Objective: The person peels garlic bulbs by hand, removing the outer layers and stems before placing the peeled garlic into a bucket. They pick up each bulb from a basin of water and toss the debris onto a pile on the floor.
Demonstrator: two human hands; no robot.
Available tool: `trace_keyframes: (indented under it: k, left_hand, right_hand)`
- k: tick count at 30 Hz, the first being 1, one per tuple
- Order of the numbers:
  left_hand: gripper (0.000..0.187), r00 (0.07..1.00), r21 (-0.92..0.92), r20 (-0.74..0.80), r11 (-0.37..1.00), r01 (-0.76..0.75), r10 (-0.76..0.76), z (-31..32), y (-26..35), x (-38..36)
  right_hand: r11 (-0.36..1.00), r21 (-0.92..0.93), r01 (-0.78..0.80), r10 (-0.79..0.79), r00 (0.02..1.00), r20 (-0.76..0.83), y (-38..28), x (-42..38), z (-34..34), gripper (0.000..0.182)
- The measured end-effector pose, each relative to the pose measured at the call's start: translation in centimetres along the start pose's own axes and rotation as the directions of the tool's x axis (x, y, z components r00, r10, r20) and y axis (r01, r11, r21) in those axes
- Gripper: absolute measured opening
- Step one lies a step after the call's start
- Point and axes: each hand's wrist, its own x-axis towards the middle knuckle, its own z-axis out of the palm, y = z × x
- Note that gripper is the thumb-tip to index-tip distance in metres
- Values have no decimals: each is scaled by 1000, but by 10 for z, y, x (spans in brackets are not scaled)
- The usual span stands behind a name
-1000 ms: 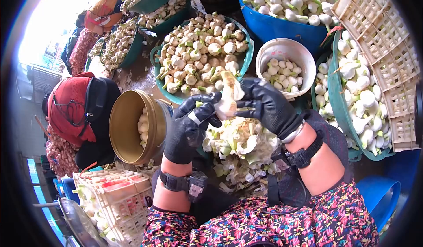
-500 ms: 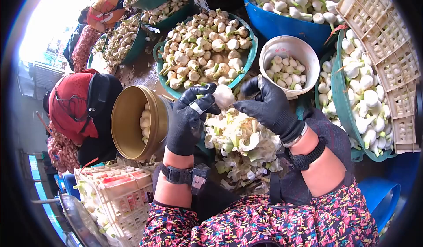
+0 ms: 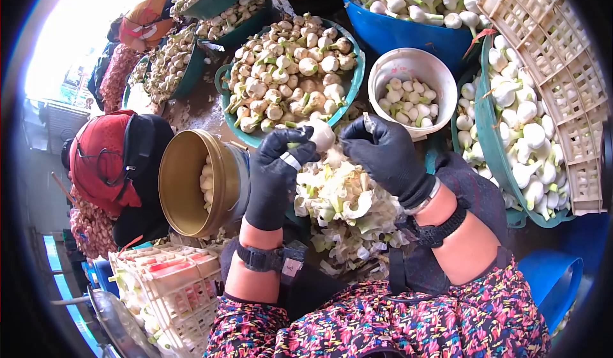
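Note:
Black-gloved, my left hand [image 3: 274, 176] is closed around a whitish garlic bulb [image 3: 321, 136], whose pale round side shows past the fingertips. A bit of green stem shows between the fingers, and a white band circles one finger. Just right of the bulb, my right hand [image 3: 389, 163], also gloved in black, has its fingers curled together in a pinch. A small pale bit shows by its index finger, but I cannot make out what it holds. Below both hands lies a heap of garlic peelings [image 3: 345, 198].
Ahead stands a green basin [image 3: 225, 103] of unpeeled garlic. A white bucket [image 3: 378, 77] and a blue tub [image 3: 389, 32] hold peeled bulbs. Right is another green basin [image 3: 495, 128] beside a crate [image 3: 549, 52]. A tipped yellowish bucket [image 3: 175, 195] lies left, near a person in red [image 3: 99, 160].
My right fingers have drawn into a tighter pinch and moved slightly away from the bulb. My left hand still holds the bulb. The whole view has shifted a little.

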Motion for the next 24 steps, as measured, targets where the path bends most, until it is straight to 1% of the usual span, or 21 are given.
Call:
trace_keyframes:
  k: [2, 3, 4, 5, 6, 7, 8, 9, 10, 11, 12, 13, 14, 16, 17, 18, 19, 20, 22, 23, 24]
  left_hand:
    - [18, 1000, 261, -13, 965, 7, -4, 7, -6, -2]
    - [18, 1000, 323, -4, 946, -21, 23, 10, -8, -3]
    - [18, 1000, 327, -1, 945, -20, 22, 10, -10, -4]
    - [17, 995, 437, 50, 894, -101, 88, 9, -11, -4]
    - [16, 983, 533, 109, 826, -184, 148, 9, -13, -4]
    - [15, 959, 659, 200, 697, -283, 200, 11, -10, -4]
    - [15, 959, 657, 203, 698, -284, 199, 14, -10, -5]
    - [15, 966, 651, 184, 713, -260, 183, 16, -10, -7]
    - [16, 972, 645, 165, 727, -234, 167, 17, -11, -9]
    - [15, 992, 479, 81, 869, -125, 98, 17, -12, -10]
    - [15, 992, 483, 82, 867, -125, 98, 17, -9, -9]
    - [16, 998, 151, 28, 987, -51, 47, 16, -5, -8]
    - [16, 1000, -203, -4, 979, 15, -16, 14, 0, -6]
    - [19, 999, -214, -34, 977, -21, 14, 5, 3, -4]
    - [19, 999, -233, -50, 972, -17, 5, 3, 4, -2]
    - [19, 998, -251, -65, 968, -12, -5, 0, 5, -2]
    - [19, 999, -236, -40, 972, -2, -8, -2, 5, -2]
    - [19, 999, -234, -41, 972, 0, -10, -3, 4, -3]
    - [18, 1000, -67, -13, 998, 4, -4, -1, -1, -4]
    - [19, 998, -32, 36, 998, -53, 54, 1, -6, -4]
    - [19, 998, -34, 39, 998, -49, 50, 2, -7, -4]
  right_hand:
    - [998, 46, 43, -42, 999, -26, 3, 2, 7, 9]
    - [998, -7, 59, -60, 996, -70, 1, 2, 10, 11]
    - [995, -62, 74, -81, 990, -112, 0, 1, 12, 13]
    - [981, -153, 120, -141, 981, -135, 0, 2, 13, 15]
    - [981, -153, 121, -143, 980, -139, 2, 2, 12, 15]
    - [948, -285, 140, -181, 975, -125, 4, 3, 10, 14]
    - [899, -410, 155, -216, 971, -106, 5, 2, 9, 13]
    - [886, -441, 145, -223, 966, -131, 4, 2, 10, 13]
    - [886, -441, 142, -221, 966, -134, 4, 2, 9, 13]
    - [891, -435, 133, -217, 964, -150, 4, 2, 8, 13]
    - [896, -427, 126, -214, 963, -166, 4, 3, 8, 14]
    - [912, -404, 80, -169, 967, -191, 5, 2, 6, 13]
    - [941, -338, 26, -84, 984, -157, 10, 2, 3, 11]
    - [934, -325, -147, 119, 987, -105, 12, -1, 1, 7]
    - [935, -327, -140, 114, 989, -97, 14, -2, 1, 7]
    - [956, -270, -113, 95, 992, -79, 15, -3, 3, 7]
    - [974, -208, -90, 78, 995, -65, 16, -4, 4, 7]
    - [974, -205, -92, 81, 995, -65, 17, -1, 4, 7]
    - [980, 172, -104, 104, 994, 10, 3, 6, 1, 12]
    - [962, 183, -202, 196, 979, 50, -9, 5, 1, 17]
    - [962, 182, -204, 199, 979, 47, -7, 5, 1, 17]
